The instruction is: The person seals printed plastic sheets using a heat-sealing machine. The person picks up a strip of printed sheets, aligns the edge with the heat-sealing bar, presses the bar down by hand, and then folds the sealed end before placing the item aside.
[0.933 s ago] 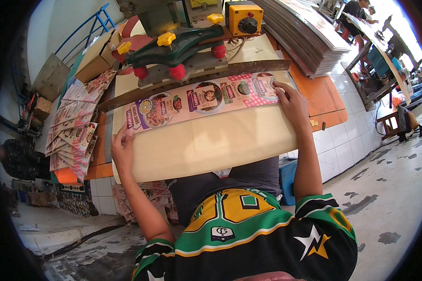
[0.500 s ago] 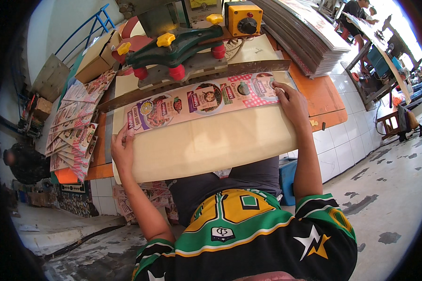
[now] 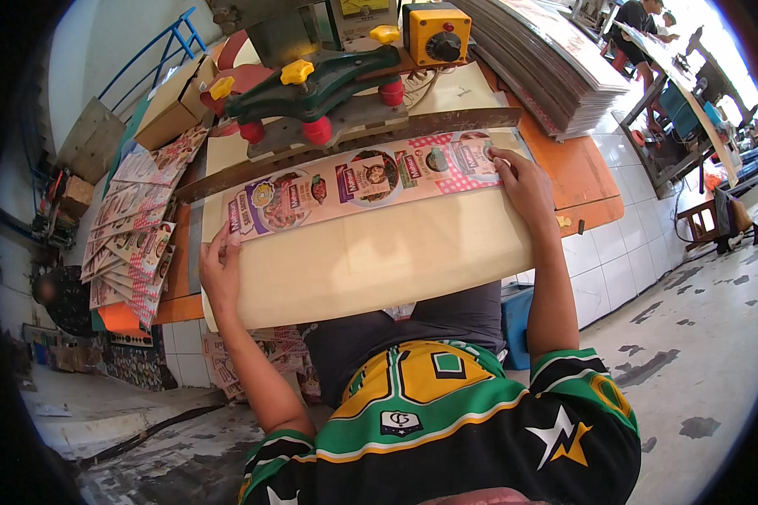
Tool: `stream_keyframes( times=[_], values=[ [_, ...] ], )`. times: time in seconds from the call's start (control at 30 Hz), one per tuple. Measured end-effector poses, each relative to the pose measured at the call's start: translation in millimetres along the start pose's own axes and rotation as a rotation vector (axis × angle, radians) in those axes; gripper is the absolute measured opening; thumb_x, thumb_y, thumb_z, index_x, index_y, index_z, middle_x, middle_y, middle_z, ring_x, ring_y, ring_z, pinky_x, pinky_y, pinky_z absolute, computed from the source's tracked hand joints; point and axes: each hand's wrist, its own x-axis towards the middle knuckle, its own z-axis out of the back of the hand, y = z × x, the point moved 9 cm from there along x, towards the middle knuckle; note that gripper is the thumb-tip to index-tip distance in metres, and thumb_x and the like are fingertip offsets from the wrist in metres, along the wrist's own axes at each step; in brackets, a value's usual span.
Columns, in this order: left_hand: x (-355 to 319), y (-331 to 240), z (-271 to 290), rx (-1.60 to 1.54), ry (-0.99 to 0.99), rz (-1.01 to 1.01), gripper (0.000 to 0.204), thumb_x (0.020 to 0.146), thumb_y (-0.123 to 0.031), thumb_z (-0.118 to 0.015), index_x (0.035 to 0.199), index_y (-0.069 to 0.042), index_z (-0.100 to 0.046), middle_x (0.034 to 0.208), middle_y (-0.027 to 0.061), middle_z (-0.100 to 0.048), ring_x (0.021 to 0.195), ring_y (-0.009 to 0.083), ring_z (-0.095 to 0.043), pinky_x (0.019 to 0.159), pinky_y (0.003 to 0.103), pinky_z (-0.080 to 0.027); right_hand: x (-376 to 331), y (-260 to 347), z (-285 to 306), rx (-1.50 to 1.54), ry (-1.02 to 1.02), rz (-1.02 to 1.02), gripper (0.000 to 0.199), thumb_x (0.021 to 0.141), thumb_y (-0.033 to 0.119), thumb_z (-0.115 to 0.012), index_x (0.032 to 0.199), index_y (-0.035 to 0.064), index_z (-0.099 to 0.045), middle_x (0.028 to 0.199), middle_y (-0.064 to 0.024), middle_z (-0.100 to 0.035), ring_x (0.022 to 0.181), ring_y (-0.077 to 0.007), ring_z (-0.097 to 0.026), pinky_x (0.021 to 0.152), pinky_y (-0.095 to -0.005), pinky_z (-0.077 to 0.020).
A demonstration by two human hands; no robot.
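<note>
A long pink printed plastic strip point(image 3: 320, 187) with food pictures lies flat across a cream sheet point(image 3: 379, 252). Its far edge sits along a long metal bar of a press point(image 3: 316, 97), whose dark green frame carries yellow knobs and red round feet. At the strip's left end, my left hand point(image 3: 221, 268) pinches the near corner, its fingers at the edge of the cream sheet. My right hand point(image 3: 524, 183) grips the opposite end, thumb on top, with the fingers under it partly hidden.
A yellow control box point(image 3: 436, 35) with a black dial stands behind the press. Left of it are a fanned pile of printed sheets point(image 3: 135, 223) and a cardboard box point(image 3: 173, 101). A tall stack of flat sheets point(image 3: 539, 63) is at right. Other people are farther off.
Both my hands and the strip stay in place. At the far left, a person in dark clothes has shifted a little to the right.
</note>
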Motion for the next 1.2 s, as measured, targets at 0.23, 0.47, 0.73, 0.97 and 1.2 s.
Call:
stream_keyframes(
  times=[0.23,0.47,0.73,0.97,1.2],
  values=[
    [0.9,1.9,-0.7,0.004,-0.003,-0.015,0.044,0.1,-0.042,-0.066,0.136,-0.016,-0.07,0.096,0.0124,-0.06,0.082,0.025,-0.062,0.08,0.038,-0.051,1.9,1.3,-1.0,-0.022,0.044,-0.055,0.028,0.101,0.033,-0.061,0.12,0.0209,-0.076,0.099,-0.0152,-0.076,0.095,-0.0346,-0.071,0.083,-0.0448,-0.0526],
    [0.0,1.3,0.4,0.004,-0.009,-0.011,0.044,0.1,-0.042,-0.066,0.136,-0.016,-0.069,0.096,0.0126,-0.06,0.082,0.0253,-0.062,0.081,0.038,-0.051,2.8,-3.1,-3.6,-0.006,0.003,-0.02,0.026,0.1,0.032,-0.061,0.118,0.0208,-0.076,0.099,-0.015,-0.076,0.095,-0.0345,-0.071,0.083,-0.0448,-0.0527],
    [0.0,-1.7,0.7,0.003,-0.006,-0.004,0.044,0.1,-0.041,-0.066,0.137,-0.016,-0.069,0.097,0.0127,-0.059,0.084,0.0262,-0.063,0.081,0.039,-0.052,2.8,-3.3,-3.8,-0.021,-0.014,-0.001,0.026,0.1,0.031,-0.06,0.117,0.0195,-0.077,0.098,-0.0159,-0.076,0.094,-0.0352,-0.071,0.083,-0.0453,-0.0529],
    [-2.0,14.5,0.5,-0.103,-0.029,-0.004,0.046,0.098,-0.038,-0.071,0.138,-0.017,-0.068,0.095,0.0073,-0.055,0.08,0.0203,-0.053,0.076,0.033,-0.048,-1.9,1.9,2.4,0.081,-0.07,0.06,0.024,0.099,0.028,-0.065,0.117,0.0171,-0.076,0.079,-0.0157,-0.071,0.074,-0.0313,-0.067,0.071,-0.0424,-0.05],
    [-2.0,17.2,2.8,-0.198,-0.028,0.001,0.049,0.097,-0.037,-0.072,0.139,-0.012,-0.066,0.099,0.0011,-0.055,0.076,0.0138,-0.043,0.071,0.027,-0.042,-3.5,-0.9,7.9,0.228,-0.06,0.019,0.027,0.095,0.022,-0.071,0.121,0.0142,-0.076,0.06,-0.0079,-0.045,0.056,-0.0179,-0.043,0.056,-0.0354,-0.0372]
  ],
)
